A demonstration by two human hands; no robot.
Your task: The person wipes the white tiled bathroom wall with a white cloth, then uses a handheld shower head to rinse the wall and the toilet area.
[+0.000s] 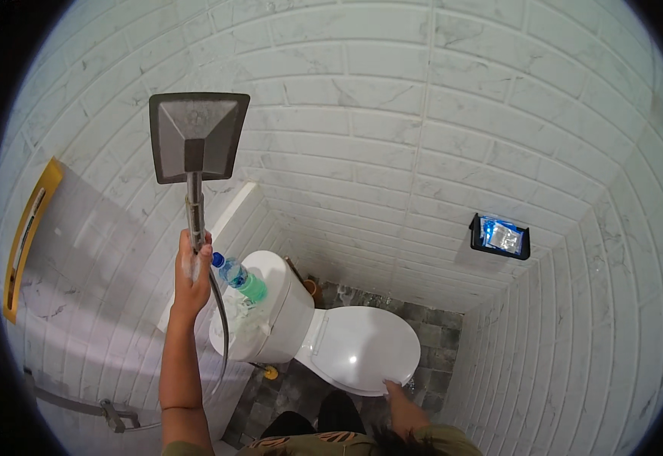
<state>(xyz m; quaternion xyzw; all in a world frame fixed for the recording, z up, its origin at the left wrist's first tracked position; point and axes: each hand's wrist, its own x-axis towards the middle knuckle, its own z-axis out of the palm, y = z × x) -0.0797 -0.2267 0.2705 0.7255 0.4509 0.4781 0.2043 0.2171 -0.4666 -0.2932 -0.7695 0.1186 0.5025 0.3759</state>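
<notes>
Raised at the left, my left hand (191,270) is wrapped around the handle of a shower head (198,137) with a wide, square grey head. Its flexible hose (223,323) hangs down beside my wrist. At the front edge of the white toilet lid (365,346), which is down, my right hand (396,394) grips the rim; some of its fingers are hidden. A clear plastic bottle (242,279) with a blue cap and green liquid lies on the toilet tank (289,319), near my left hand. Whitish-green wet stuff (244,318) is spread beside the bottle.
A black wall holder (500,247) with blue and silver packets is mounted at the right. A yellow-framed panel (31,239) hangs on the left wall, above a metal fixture (111,416). A small yellow object (270,372) lies on the grey tiled floor (434,342).
</notes>
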